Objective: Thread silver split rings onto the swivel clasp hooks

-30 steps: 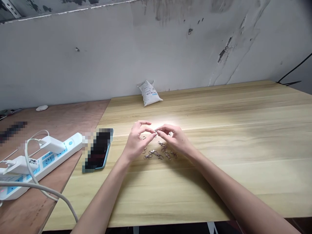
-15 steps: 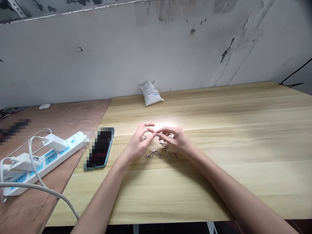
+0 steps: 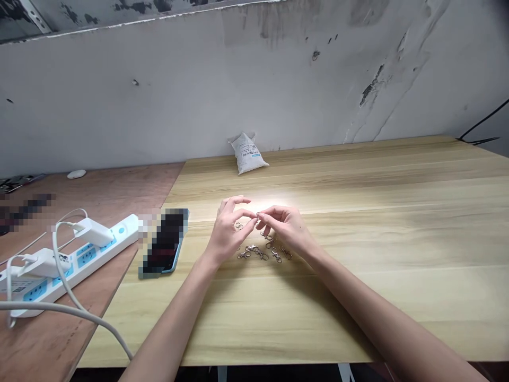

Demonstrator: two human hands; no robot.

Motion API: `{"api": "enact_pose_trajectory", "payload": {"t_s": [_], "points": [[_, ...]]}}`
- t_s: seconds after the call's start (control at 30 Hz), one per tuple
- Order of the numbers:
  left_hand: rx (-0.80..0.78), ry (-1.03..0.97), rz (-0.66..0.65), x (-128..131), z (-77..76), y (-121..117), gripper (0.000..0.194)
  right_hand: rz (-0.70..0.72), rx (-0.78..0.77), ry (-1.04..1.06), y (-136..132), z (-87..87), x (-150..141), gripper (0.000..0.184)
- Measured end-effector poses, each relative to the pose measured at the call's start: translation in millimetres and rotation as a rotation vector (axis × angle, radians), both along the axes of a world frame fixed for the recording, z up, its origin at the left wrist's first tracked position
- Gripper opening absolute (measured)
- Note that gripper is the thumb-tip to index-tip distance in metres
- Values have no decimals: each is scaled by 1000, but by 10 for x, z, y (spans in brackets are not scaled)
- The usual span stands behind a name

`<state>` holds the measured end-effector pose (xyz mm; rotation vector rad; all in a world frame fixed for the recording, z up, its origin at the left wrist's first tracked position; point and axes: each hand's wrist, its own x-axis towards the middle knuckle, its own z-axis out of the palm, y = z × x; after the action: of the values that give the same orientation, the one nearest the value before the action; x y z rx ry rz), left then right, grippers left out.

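My left hand (image 3: 230, 227) and my right hand (image 3: 285, 224) meet fingertip to fingertip just above the table. Thumb and index finger of each are pinched on a small metal ring (image 3: 257, 215), mostly covered by the fingers. Below and between the hands lie several silver lobster clasps with rings, among them one clasp (image 3: 275, 254) near the right wrist and another clasp (image 3: 244, 254) near the left. Beside my left fingers, loose rings (image 3: 238, 226) rest on the wood. Part of the pile is hidden behind my right hand.
A white plastic packet (image 3: 248, 154) stands against the wall at the back of the wooden table (image 3: 382, 212). Left of my arm lies a phone (image 3: 169, 244). A white power strip (image 3: 81, 262) with chargers and cables occupies the brown board (image 3: 131, 183).
My left fingers have opened a little wider around the pinch, and the small ring shows more between the fingertips. The whole view has shifted slightly.
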<state>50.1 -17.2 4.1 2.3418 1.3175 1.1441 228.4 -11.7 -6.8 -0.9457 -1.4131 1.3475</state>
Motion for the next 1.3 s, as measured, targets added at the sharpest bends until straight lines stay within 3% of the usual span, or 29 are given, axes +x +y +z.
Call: {"api": "enact_pose_trajectory", "payload": {"t_s": [0.5, 0.9, 1.17, 1.3], "points": [[-76, 20, -92, -52, 26, 21, 7, 91, -71, 16, 3, -2, 46, 32], [-82, 11, -70, -42, 9, 24, 6, 39, -51, 1, -26, 15, 17, 33], [-82, 33, 22, 7, 18, -3, 8, 46, -8, 2, -38, 6, -21, 31], [8, 87, 116, -3, 11, -1, 7, 52, 79, -110, -5, -52, -9, 25]]}}
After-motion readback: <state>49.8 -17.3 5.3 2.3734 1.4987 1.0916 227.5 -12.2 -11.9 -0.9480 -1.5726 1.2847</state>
